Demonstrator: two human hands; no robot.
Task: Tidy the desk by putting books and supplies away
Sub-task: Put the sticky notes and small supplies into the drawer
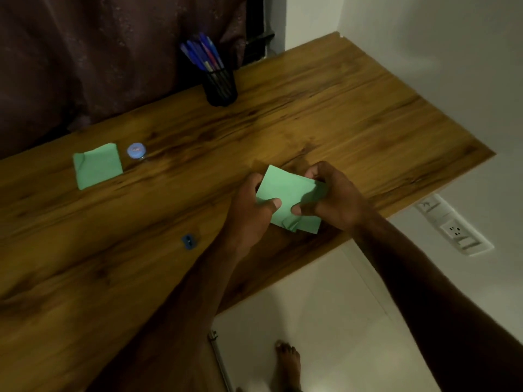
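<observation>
A green sheet of paper (pixel 285 190) is held just above the right part of the wooden desk (pixel 325 114). My left hand (pixel 250 210) pinches its left edge with the thumb on top. My right hand (pixel 334 193) grips its right side, thumb pressing near a crumpled lower corner. A second green paper (pixel 97 165) with a curled corner lies flat at the left. Beside it stands a small jar with a blue lid (pixel 136 151). A blue sharpener (pixel 187 241) lies near the front of the desk. A black mesh pen holder (pixel 220 84) with several blue pens stands at the back.
A dark curtain (pixel 99 52) hangs behind the desk. White walls close the right side, with a switch and socket panel (pixel 452 224) below the desk edge. A bare foot (pixel 287 363) stands on the pale floor.
</observation>
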